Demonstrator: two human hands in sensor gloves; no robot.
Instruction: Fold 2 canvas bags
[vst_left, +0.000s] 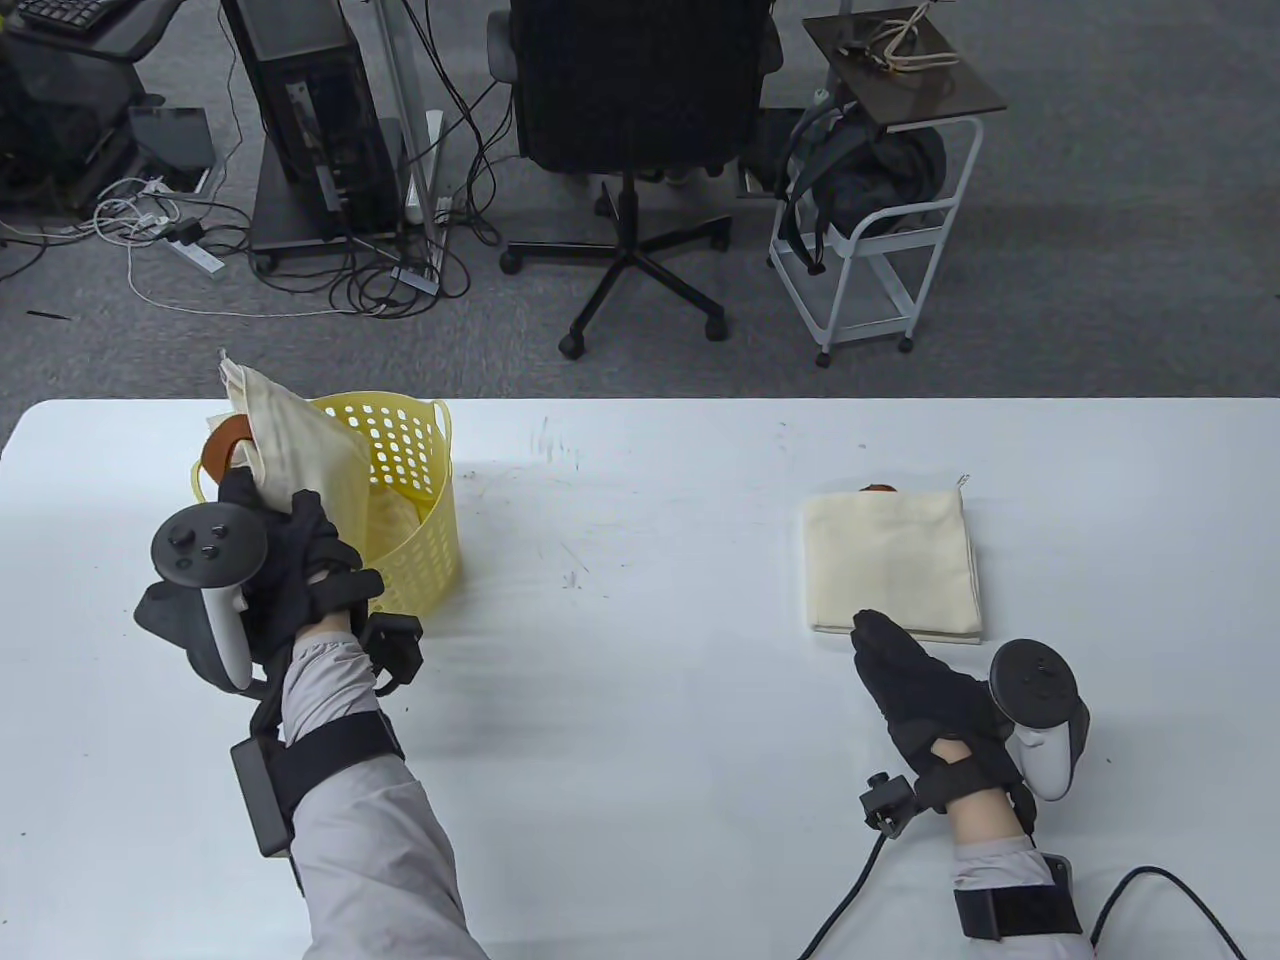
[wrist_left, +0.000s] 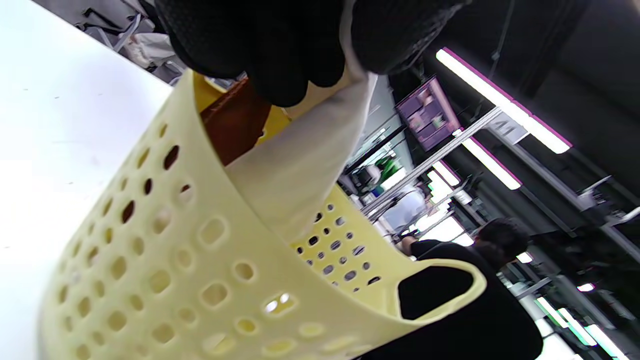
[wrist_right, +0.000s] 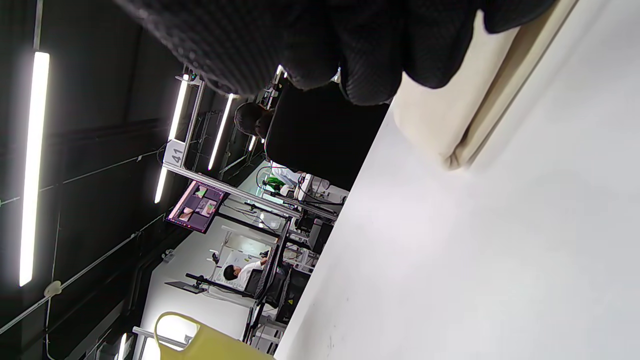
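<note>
A folded cream canvas bag (vst_left: 893, 560) lies flat on the white table (vst_left: 640, 620) at the right; it also shows in the right wrist view (wrist_right: 445, 125). My right hand (vst_left: 915, 690) lies flat just below its near left corner, fingertips at the edge. My left hand (vst_left: 285, 545) grips a second cream canvas bag (vst_left: 290, 430) with a brown handle (vst_left: 225, 445) and holds it up over the yellow perforated basket (vst_left: 420, 480). In the left wrist view the bag (wrist_left: 295, 165) hangs from my fingers (wrist_left: 280, 60) into the basket (wrist_left: 175, 280).
The basket stands at the table's left, near the far edge. Beyond the table are a black office chair (vst_left: 640, 110), a white cart (vst_left: 880, 240) and floor cables. A cable (vst_left: 1150, 890) trails from my right wrist across the near right of the table.
</note>
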